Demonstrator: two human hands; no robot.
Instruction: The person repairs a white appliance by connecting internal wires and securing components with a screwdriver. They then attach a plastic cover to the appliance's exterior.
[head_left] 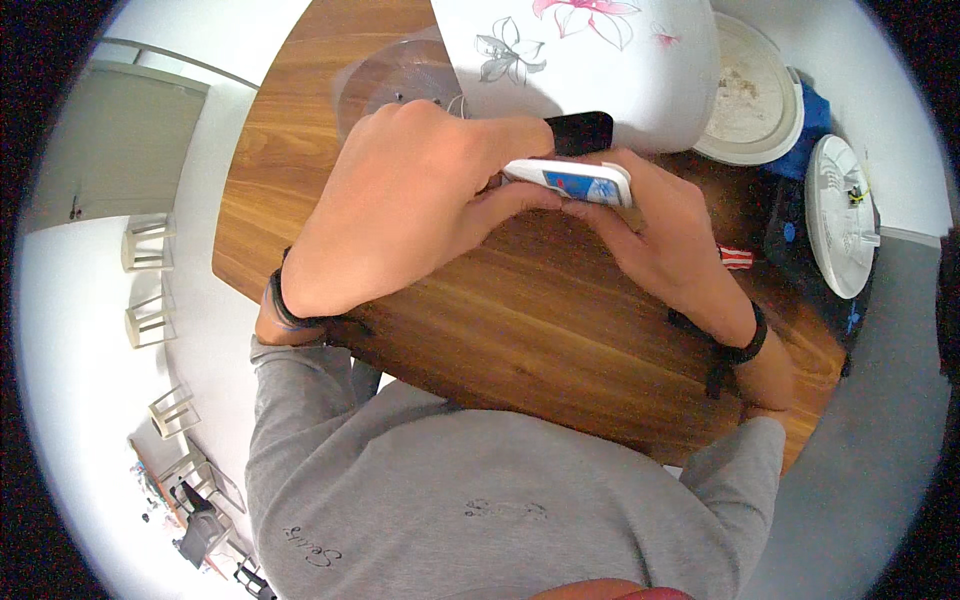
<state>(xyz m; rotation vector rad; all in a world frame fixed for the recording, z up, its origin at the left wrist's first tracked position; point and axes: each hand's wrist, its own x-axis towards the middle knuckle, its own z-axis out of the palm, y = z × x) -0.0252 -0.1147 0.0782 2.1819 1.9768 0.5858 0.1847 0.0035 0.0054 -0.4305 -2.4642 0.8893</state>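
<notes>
Both of my hands meet above the wooden table (430,310) at its middle. Between them is a slim white box (577,184) with a blue printed side, pinched from both ends. My left hand (410,195) grips its left end with thumb and fingers; most of those fingers are hidden behind the hand. At the other end, my right hand (665,225) has its thumb under the box and its fingers behind. Just beyond the box a black rounded flat object (582,132) shows, partly covered by my left hand; whether a hand touches it I cannot tell.
A white flower-printed lampshade (600,80) covers the far side. By it lies a clear plastic piece (395,75). To the right are a round white dish-shaped part (750,130), a white disc with wires (842,225) and a red-and-white striped item (737,258). Chairs (150,320) line the left wall.
</notes>
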